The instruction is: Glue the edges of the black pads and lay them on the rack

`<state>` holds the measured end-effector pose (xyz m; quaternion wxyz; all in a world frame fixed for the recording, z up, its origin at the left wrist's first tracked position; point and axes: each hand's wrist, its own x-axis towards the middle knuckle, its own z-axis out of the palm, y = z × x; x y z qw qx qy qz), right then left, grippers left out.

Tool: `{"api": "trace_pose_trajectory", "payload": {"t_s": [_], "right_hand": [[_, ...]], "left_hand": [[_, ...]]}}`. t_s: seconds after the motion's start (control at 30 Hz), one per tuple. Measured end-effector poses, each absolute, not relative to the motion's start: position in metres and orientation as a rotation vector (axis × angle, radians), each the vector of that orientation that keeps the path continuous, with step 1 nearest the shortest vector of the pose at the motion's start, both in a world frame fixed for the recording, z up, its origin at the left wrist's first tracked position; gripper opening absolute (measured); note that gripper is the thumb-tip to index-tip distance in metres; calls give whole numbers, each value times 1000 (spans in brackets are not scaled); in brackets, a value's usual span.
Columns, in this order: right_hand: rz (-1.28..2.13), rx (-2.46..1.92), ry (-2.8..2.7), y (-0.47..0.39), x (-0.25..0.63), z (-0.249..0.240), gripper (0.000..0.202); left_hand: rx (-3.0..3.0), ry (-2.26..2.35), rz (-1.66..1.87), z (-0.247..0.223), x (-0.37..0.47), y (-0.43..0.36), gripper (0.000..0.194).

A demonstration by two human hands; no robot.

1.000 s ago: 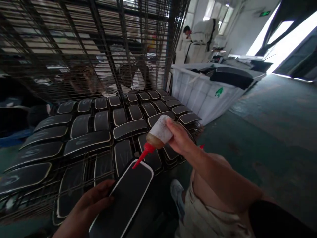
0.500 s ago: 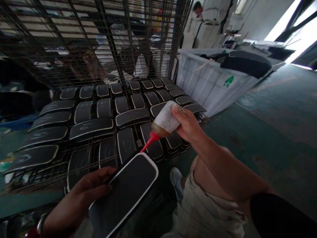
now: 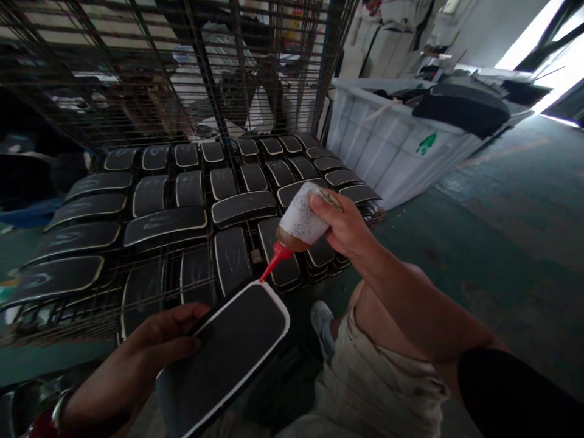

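Note:
My left hand [image 3: 159, 340] grips the edge of a dark, rounded panel [image 3: 237, 340], thumb on its face and fingers along its far side. A white line of glue [image 3: 279, 302] runs around the panel's rim. In my right hand [image 3: 340, 219] is a glue bottle [image 3: 301, 216], whitish and stained, tipped downward with brown liquid near its neck. Its red nozzle [image 3: 271, 263] points at the panel's upper corner, its tip at the white line. My left fingertips behind the panel are hidden.
Many similar dark panels [image 3: 166, 226] with pale outlines lie in rows on a wire rack [image 3: 173, 261]. Behind them stands a metal grid [image 3: 228, 67]. A white plastic bin [image 3: 378, 134] holding dark pieces [image 3: 460, 109] is at the right, on a green floor [image 3: 456, 243].
The panel and my left hand have shifted slightly left in view. The bottle has moved a little left, its tip still at the panel's upper corner. The camera view has shifted slightly.

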<state>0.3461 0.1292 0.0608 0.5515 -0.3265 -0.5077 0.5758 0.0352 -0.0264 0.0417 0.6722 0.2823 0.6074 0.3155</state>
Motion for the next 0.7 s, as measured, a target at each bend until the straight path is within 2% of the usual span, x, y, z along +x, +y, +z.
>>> {"api": "trace_pose_trajectory", "payload": {"t_s": [0.47, 0.7], "right_hand": [[1353, -763, -1254, 127, 349, 62, 60], [1337, -784, -1285, 125, 351, 62, 60]], "left_hand": [[686, 1442, 681, 33, 21, -21, 42], [676, 1547, 720, 30, 13, -22, 51]]}}
